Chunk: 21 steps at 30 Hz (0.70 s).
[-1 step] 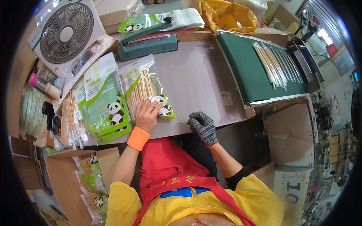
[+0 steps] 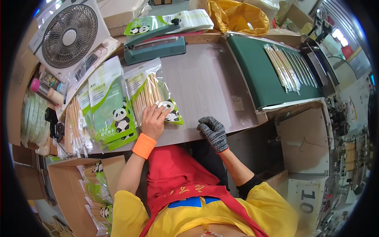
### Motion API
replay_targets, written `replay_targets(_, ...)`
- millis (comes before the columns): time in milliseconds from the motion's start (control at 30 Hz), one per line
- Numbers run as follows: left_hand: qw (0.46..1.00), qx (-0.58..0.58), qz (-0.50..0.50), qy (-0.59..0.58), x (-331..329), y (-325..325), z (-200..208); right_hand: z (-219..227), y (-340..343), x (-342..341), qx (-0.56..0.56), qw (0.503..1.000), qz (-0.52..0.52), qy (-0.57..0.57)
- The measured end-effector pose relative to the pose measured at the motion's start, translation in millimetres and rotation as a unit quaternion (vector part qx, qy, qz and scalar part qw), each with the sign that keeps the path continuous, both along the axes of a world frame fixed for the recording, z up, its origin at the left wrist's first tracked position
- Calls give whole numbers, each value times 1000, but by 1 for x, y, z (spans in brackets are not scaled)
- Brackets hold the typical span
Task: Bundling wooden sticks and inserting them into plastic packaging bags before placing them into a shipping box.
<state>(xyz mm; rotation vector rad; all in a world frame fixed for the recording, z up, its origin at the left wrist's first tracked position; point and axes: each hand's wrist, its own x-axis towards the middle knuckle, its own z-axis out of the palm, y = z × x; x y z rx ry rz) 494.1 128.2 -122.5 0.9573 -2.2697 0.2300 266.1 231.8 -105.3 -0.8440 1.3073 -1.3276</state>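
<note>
A clear and green pouch filled with chopsticks [image 2: 152, 90] lies on the tabletop, a panda printed at its lower corner. My bare left hand [image 2: 153, 121] rests on its lower part, fingers stretched out over the plastic. An orange band circles that wrist. At the table's front edge, to the right of the pouch, my right hand [image 2: 213, 132] wears a grey knitted glove. Its fingers are curled in, and nothing shows in them. Flat panda bags [image 2: 106, 98] lie stacked left of the pouch. Behind it stands a teal bag sealer [image 2: 158, 50] with a lever arm.
Wrapped chopsticks lie on a green conveyor belt [image 2: 252, 71] at the right. More wrapped chopsticks [image 2: 75, 122] sit at the left edge, near a fan [image 2: 69, 36]. Below left, an open carton [image 2: 69, 185] holds several packed pouches. A yellow sack [image 2: 237, 17] stands at the back.
</note>
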Motion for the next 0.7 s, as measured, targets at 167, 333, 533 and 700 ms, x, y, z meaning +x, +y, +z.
replay_targets(167,986,140,-70,-50,-12,25,34,-22,-10,-12,-55,992,-23,111)
replay_targets(333,946,240,-156,153,-46,16,60,-25,-23,-12,-116,971,-21,206)
replay_targets(533,948,224,-91,205,-83,-25,30,-33,-33,-22,-138,959,-37,247)
replay_targets(700,969,192,-69,139,-83,-16,-7,-29,-29,-20,-205,903,-36,376)
